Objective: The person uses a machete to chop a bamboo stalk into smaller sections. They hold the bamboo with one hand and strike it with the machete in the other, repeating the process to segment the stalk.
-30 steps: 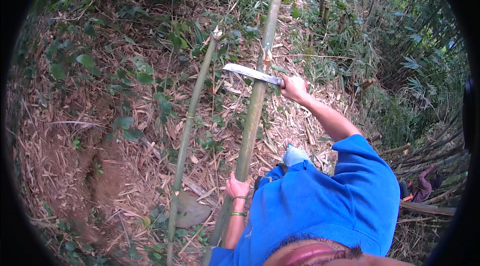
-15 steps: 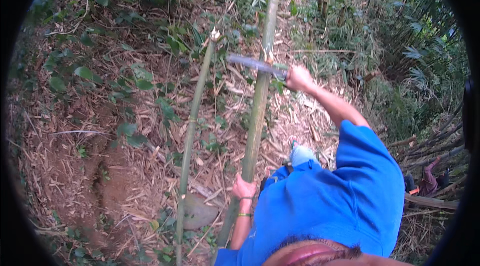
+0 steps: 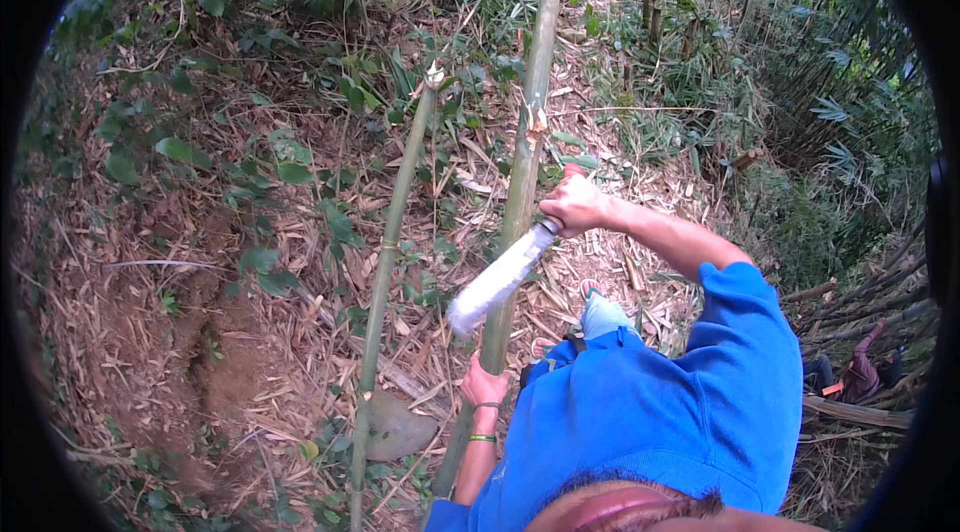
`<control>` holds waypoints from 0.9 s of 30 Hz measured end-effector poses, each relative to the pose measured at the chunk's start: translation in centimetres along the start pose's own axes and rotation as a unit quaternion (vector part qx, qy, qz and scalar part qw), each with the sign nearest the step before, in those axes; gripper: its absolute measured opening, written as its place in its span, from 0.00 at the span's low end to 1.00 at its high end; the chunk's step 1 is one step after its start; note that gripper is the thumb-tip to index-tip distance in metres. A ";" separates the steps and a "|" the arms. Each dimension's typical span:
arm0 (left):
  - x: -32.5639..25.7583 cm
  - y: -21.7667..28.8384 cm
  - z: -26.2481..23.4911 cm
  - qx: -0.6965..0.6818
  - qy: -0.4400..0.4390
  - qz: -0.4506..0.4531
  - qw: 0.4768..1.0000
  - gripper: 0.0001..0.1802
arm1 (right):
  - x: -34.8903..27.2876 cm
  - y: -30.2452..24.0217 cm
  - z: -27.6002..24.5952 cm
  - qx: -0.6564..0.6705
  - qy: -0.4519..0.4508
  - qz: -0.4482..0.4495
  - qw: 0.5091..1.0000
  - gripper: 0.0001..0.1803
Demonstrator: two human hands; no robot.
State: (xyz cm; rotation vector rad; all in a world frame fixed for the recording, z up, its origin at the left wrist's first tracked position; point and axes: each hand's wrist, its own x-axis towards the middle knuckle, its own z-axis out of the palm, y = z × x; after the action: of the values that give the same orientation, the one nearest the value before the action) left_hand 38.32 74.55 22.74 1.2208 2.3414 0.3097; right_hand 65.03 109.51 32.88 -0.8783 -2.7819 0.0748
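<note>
A thick green bamboo pole (image 3: pixel 520 197) runs from the lower middle up to the top of the view, with a chopped, splintered notch (image 3: pixel 535 120) partway up. My left hand (image 3: pixel 484 379) is closed around the pole's lower part. In my right hand (image 3: pixel 574 203) is a machete (image 3: pixel 505 277), gripped by its handle. The machete's broad pale blade slants down to the left across the pole, between the notch and my left hand; whether it touches the pole I cannot tell. Left of the pole is a thinner bamboo stem (image 3: pixel 388 252) with a jagged cut top.
Dry bamboo chips and leaves (image 3: pixel 455 197) litter the ground. A grey stone (image 3: pixel 398 427) lies by the thin stem's base. Green plants (image 3: pixel 290 172) grow at left. Behind me at right, another person (image 3: pixel 860 372) is near a heap of bamboo poles (image 3: pixel 870 307).
My right hand has moved down and slightly left, swinging the machete from near the notch to a downward slant lower on the pole. My left hand keeps its hold.
</note>
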 end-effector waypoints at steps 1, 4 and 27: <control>-0.6 0.0 -1.0 0.010 -0.001 -0.007 1.000 0.38 | 0.7 0.5 0.6 -0.052 0.008 -0.102 0.993 0.07; -0.5 1.2 -1.8 0.029 0.010 -0.005 1.000 0.37 | -0.8 6.5 1.1 0.066 0.047 0.391 0.917 0.14; 0.0 -0.1 -0.8 0.003 0.037 0.023 0.999 0.32 | 1.1 -0.5 4.2 0.126 0.078 0.365 0.919 0.08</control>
State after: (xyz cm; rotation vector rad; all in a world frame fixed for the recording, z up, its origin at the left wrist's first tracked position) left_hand 37.86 74.53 23.41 1.2893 2.3803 0.3697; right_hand 62.89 109.79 29.03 -1.6969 -2.0910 0.4473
